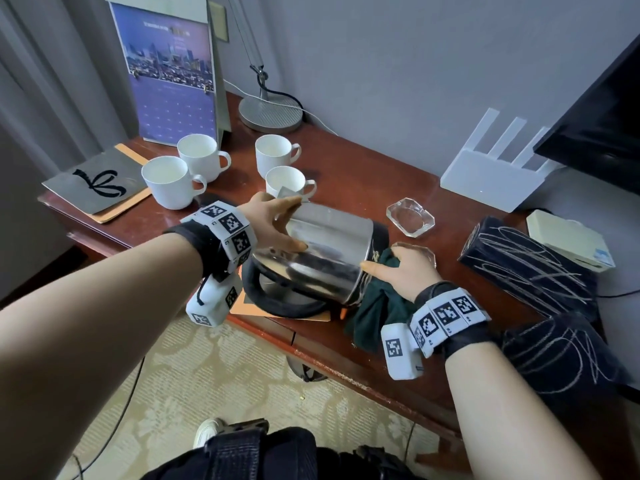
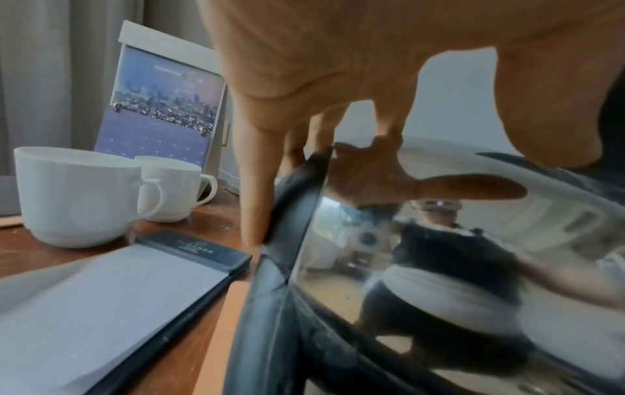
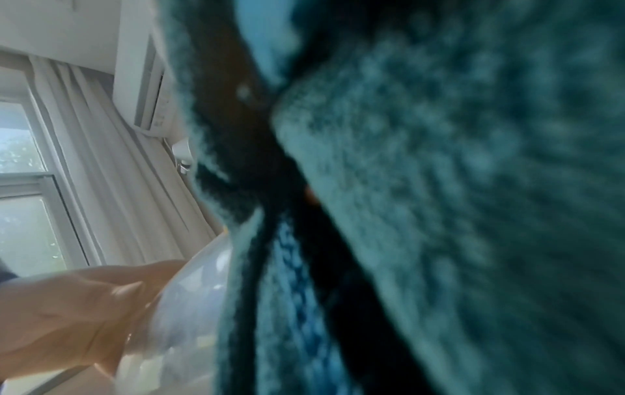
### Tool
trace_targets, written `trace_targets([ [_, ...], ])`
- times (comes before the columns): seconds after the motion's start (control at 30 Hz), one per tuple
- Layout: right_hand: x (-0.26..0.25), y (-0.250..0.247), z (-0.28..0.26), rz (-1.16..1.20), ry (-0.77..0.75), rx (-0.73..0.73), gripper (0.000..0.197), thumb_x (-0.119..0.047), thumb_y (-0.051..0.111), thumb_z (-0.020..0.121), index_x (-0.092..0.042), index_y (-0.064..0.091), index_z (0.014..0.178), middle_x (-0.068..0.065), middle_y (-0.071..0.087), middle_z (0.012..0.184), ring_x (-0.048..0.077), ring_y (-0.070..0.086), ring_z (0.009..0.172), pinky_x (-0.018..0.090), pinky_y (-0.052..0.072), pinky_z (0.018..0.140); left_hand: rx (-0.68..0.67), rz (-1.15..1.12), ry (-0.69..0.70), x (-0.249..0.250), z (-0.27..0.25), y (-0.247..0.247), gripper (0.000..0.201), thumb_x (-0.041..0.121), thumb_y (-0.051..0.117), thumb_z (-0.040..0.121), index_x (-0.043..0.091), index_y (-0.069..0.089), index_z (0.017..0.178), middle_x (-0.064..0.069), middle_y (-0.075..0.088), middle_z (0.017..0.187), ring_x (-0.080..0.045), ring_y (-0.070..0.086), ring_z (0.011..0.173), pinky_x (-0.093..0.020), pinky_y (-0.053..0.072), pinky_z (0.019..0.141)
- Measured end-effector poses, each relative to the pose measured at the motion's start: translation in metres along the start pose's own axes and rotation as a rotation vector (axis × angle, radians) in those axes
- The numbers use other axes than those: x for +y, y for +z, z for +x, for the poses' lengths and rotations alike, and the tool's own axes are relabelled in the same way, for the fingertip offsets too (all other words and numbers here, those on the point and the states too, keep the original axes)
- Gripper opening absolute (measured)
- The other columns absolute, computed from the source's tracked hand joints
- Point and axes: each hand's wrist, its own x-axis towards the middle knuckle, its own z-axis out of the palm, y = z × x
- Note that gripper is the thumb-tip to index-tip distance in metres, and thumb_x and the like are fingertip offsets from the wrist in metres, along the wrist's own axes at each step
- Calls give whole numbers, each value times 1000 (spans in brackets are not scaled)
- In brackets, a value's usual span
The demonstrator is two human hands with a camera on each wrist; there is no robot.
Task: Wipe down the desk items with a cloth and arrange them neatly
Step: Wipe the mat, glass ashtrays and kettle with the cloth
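The steel kettle [image 1: 322, 258] lies tipped on its side near the front edge of the wooden desk [image 1: 349, 161], with its black handle [image 1: 277, 303] toward the person and its black base end toward the right hand. The left hand [image 1: 270, 223] is spread wide over the top end of the kettle, with the fingers on the far side and the thumb lying on the shiny wall. In the left wrist view one finger [image 2: 253, 187] goes down along the black rim of the kettle.

The right hand [image 1: 405, 268] presses a dark green cloth [image 1: 377, 306] against the base end of the kettle. Its thumb points to the steel wall, and the fingers are bent over the bunched cloth. The cloth hangs down under this hand over the desk edge.

Beyond the left hand stand four white cups [image 1: 173, 181]. Behind them a calendar [image 1: 173, 71] with a city photo leans; its writing is too small to read. Under the left wrist lies a white notepad [image 2: 101, 294] with a dark header strip; the print there is blurred. Beyond the right hand are a glass ashtray [image 1: 410, 216] and a white router [image 1: 491, 174].
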Motion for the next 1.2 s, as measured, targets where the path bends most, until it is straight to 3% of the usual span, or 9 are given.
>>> trace_targets([
  [0.2, 12, 10, 4, 87, 60, -84, 38, -48, 62, 82, -14, 60, 99, -1, 62, 97, 19, 58, 96, 28, 42, 78, -36, 99, -88, 2, 7, 29, 98, 66, 65, 68, 41, 11, 145, -5, 18, 148, -29, 31, 133, -40, 31, 109],
  [0.3, 8, 4, 3, 126, 37, 6, 49, -43, 62, 84, -16, 52, 124, -5, 52, 112, 11, 49, 105, 21, 34, 85, 96, 196, -30, 0, 6, 34, 85, 62, 62, 73, 39, 20, 144, -5, 2, 155, -26, 2, 143, -43, 7, 115],
  [0.43, -3, -21, 4, 375, -56, 278, 24, -38, 57, 89, -28, 54, 110, -6, 55, 109, 11, 52, 99, 23, 40, 87, 154, 220, 287, -5, 7, 46, 65, 40, 56, 88, 43, 20, 142, -4, 6, 156, -27, 11, 142, -43, 9, 116],
  [0.53, -19, -33, 11, 766, -129, 452, 11, -39, 58, 85, -37, 55, 96, -3, 60, 106, 17, 58, 102, 40, 46, 97, 160, 294, 319, -5, 4, 58, 77, 54, 53, 84, 39, 9, 146, 2, 10, 156, -19, 5, 144, -41, 2, 117],
  [0.67, -26, 2, 21, 226, -164, 365, 28, -28, 54, 91, -23, 57, 118, 4, 36, 133, 18, 36, 126, 14, 21, 101, 150, 332, 265, -6, 3, 58, 102, 67, 62, 68, 39, 3, 146, 6, 5, 155, -17, 1, 143, -40, -2, 118],
  [0.77, -19, 30, 13, -154, -95, 191, 44, -40, 45, 94, -29, 43, 136, 5, 24, 149, 26, 24, 135, 31, 20, 109, 180, 323, 297, -4, 6, 58, 101, 66, 65, 64, 39, 11, 145, 7, 11, 153, -16, 6, 142, -39, -1, 117],
  [0.9, -18, 24, 8, -219, -80, 128, 60, -40, 44, 94, -23, 20, 146, 8, 26, 150, 29, 29, 134, 37, 30, 104, 204, 302, 296, -1, 6, 60, 99, 65, 64, 63, 40, 14, 144, 8, 14, 153, -15, 8, 142, -38, 1, 117],
  [1.0, -23, 27, 8, -282, -110, 264, 51, -36, 49, 93, -13, 35, 136, 13, 48, 135, 33, 44, 121, 35, 35, 93, 217, 270, 277, -1, 8, 59, 98, 65, 65, 62, 41, 15, 143, 9, 16, 152, -14, 10, 141, -37, 2, 117],
  [1.2, -7, 31, -16, -264, -269, 245, 33, -22, 60, 89, -15, 61, 121, 4, 48, 135, 27, 39, 124, 27, 29, 101, 199, 249, 304, -2, 7, 57, 99, 65, 65, 62, 40, 15, 143, 9, 16, 152, -14, 9, 141, -36, -2, 116],
])
